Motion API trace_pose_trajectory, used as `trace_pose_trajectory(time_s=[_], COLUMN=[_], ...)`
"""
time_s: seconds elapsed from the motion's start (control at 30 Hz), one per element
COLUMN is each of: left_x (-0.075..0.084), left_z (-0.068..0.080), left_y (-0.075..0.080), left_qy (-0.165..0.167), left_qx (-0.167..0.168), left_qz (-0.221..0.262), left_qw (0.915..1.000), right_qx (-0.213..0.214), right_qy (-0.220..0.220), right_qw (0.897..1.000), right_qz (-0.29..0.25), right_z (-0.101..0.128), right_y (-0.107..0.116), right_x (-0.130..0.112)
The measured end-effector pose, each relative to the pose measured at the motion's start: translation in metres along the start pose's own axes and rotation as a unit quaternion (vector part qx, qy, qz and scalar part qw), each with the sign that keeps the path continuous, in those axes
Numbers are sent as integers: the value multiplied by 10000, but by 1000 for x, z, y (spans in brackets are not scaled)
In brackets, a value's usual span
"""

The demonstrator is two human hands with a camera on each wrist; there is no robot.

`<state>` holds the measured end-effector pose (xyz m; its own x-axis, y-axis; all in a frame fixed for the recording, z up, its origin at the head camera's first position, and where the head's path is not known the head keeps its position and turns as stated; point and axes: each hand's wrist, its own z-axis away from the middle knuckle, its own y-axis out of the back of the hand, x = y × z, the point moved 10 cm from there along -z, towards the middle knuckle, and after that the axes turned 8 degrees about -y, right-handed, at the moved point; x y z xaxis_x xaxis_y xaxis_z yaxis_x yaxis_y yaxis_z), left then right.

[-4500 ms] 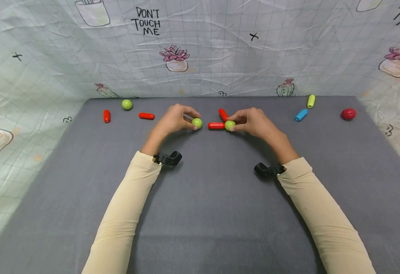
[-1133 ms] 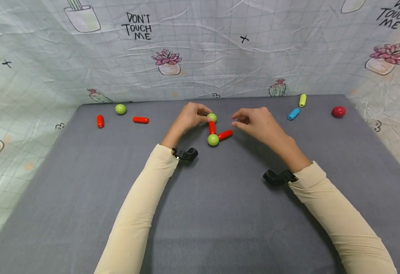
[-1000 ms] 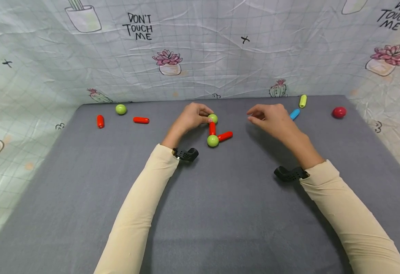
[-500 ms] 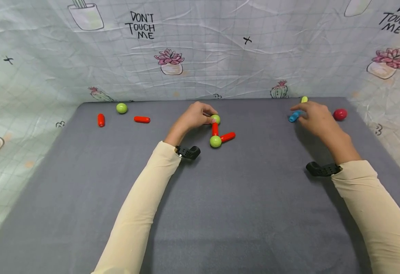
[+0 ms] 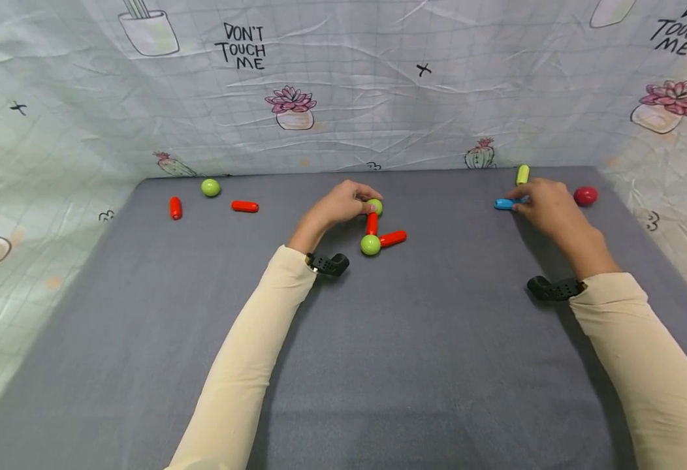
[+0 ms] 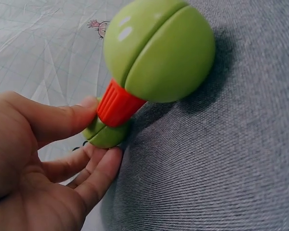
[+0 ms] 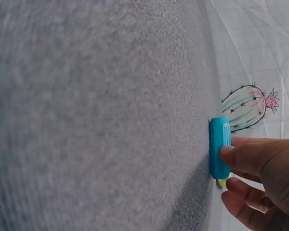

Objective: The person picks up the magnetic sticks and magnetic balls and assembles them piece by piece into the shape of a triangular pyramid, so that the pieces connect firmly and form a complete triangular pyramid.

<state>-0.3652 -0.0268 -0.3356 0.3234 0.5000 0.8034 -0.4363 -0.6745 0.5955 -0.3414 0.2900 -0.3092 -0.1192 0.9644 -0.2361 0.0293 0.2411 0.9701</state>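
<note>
Far left of the grey worktop (image 5: 143, 313): a red stick (image 5: 175, 207), a green ball (image 5: 210, 187) and a second red stick (image 5: 245, 206), lying apart. At centre, the left hand (image 5: 340, 203) pinches the far green ball (image 5: 375, 206) between thumb and curled fingers (image 6: 94, 168); an upright red stick (image 5: 371, 223) joins it to the near green ball (image 5: 369, 245), from which another red stick (image 5: 392, 238) angles rightward. Far right, the right hand (image 5: 546, 203) pinches the blue stick (image 5: 504, 203), fingers (image 7: 241, 156) on its end, on the worktop. A yellow-green stick (image 5: 522, 174) lies behind the hand, a red ball (image 5: 585, 195) just beyond it.
</note>
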Motion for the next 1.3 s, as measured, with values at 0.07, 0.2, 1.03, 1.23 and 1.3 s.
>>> trace_pose_trajectory(time_s=[0.07, 0.2, 1.03, 1.23, 1.3], left_x=[1, 2, -6, -6, -5], left_z=[1, 2, 8, 10, 9], left_y=[2, 3, -5, -5, -5], left_qy=[-80, -267, -292, -401, -490], left_qx=[61, 60, -896, -1135, -1127], left_qz=[42, 112, 1384, 1473, 1375], left_qw=[9999, 9996, 9859, 9817, 9828], right_qx=[-17, -69, 481, 264, 172], right_qy=[1, -86, 966, 1029, 1062], right_qw=[10000, 9999, 9899, 9885, 9875], right_qz=[35, 7, -919, -1079, -1148], right_z=[-1, 0, 25, 27, 27], right_y=[0, -2, 13, 7, 4], right_x=[0, 2, -92, -113, -120])
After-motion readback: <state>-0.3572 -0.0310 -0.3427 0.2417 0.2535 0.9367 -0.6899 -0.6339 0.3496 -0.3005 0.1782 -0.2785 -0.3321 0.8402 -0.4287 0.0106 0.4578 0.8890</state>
